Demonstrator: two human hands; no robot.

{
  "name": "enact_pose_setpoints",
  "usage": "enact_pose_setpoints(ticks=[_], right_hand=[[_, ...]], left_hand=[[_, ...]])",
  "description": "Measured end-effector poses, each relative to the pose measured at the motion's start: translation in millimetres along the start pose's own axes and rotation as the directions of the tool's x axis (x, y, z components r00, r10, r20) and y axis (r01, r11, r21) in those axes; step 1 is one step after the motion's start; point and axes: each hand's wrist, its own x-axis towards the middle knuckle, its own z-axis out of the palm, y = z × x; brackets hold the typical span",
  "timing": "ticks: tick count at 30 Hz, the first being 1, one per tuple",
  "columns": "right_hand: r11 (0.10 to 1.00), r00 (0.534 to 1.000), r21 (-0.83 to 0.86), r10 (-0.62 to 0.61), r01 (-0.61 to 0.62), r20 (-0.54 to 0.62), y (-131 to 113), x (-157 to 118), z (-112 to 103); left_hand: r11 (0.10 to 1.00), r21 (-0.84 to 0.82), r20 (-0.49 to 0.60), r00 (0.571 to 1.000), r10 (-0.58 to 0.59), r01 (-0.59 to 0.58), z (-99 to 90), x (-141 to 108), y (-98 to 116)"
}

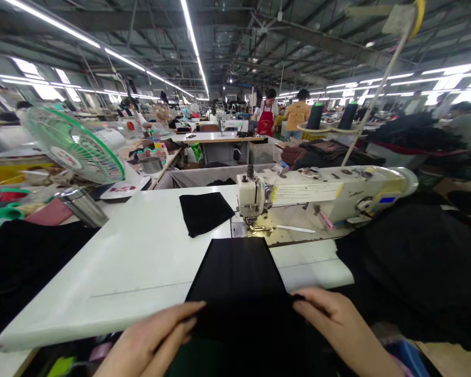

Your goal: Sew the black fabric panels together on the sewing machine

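A long black fabric piece [239, 277] lies over the front edge of the white sewing table [141, 251], its far end just short of the needle area of the sewing machine [251, 201]. My left hand [157, 335] pinches its left edge, and my right hand [333, 319] pinches its right edge between thumb and fingers. Behind and left of it, a smaller black fabric piece [204, 212] rests flat on the table. The lower part of the long piece drops into dark shadow at the bottom of the view.
A green-rimmed fan [76, 146] and a metal flask [81, 206] stand at the left. Black cloth [412, 262] is heaped at the right. A white stick [296, 229] lies on the machine bed. People work at tables farther back.
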Motion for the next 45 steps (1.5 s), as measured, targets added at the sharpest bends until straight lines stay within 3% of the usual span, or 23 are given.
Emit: enact_pose_setpoints(ticks=[2,5,8,12,14,17,20,23,27,31,37,40,45], right_hand=[[0.999,0.997,0.03,0.047,-0.046,-0.058,14,28,22],[1.0,0.979,0.021,0.014,-0.01,-0.204,36,75,49],[1.0,0.95,-0.01,-0.029,0.028,-0.31,52,114,66],[0.999,0.927,0.003,-0.046,0.05,-0.372,65,134,75],[0.998,0.923,0.041,-0.034,0.054,-0.384,68,134,76],[0.989,0.913,0.137,0.009,0.052,-0.408,71,130,74],[0.961,0.926,0.274,0.073,0.035,-0.371,69,125,69],[0.921,0.942,0.39,0.118,0.015,-0.315,63,120,64],[0.893,0.911,0.444,0.124,0.071,-0.394,56,111,61],[0.896,0.872,0.436,0.148,0.081,-0.466,54,101,57],[0.93,0.896,0.367,0.17,-0.008,-0.411,53,91,44],[0.93,0.895,0.361,0.215,-0.066,-0.392,51,89,40],[0.802,0.841,0.574,0.417,-0.163,-0.344,47,87,41]], left_hand=[[0.996,0.045,0.071,0.994,-0.082,0.079,8.8,38,-4],[0.959,0.218,0.008,0.982,-0.186,0.18,30.5,97,-13],[0.961,0.234,-0.043,0.989,-0.145,0.151,50.7,140,-29],[0.986,0.138,0.033,0.995,-0.095,0.09,61.9,167,-49],[0.995,0.075,0.055,0.996,-0.064,0.06,63.4,169,-53],[1.0,-0.016,-0.01,1.0,-0.007,0.007,63.9,158,-49],[0.961,-0.272,-0.108,0.994,0.01,-0.039,60.0,142,-40],[0.79,-0.613,-0.151,0.979,-0.138,0.017,51.0,129,-29],[0.553,-0.823,-0.078,0.939,-0.334,0.128,40.0,117,-13],[0.453,-0.882,-0.053,0.93,-0.364,0.127,35.3,108,-3],[0.419,-0.898,-0.023,0.933,-0.358,0.139,28.7,100,2],[0.439,-0.889,-0.072,0.906,-0.416,0.131,26.7,101,4],[0.39,-0.909,-0.068,0.872,-0.484,0.145,27.4,104,6]])
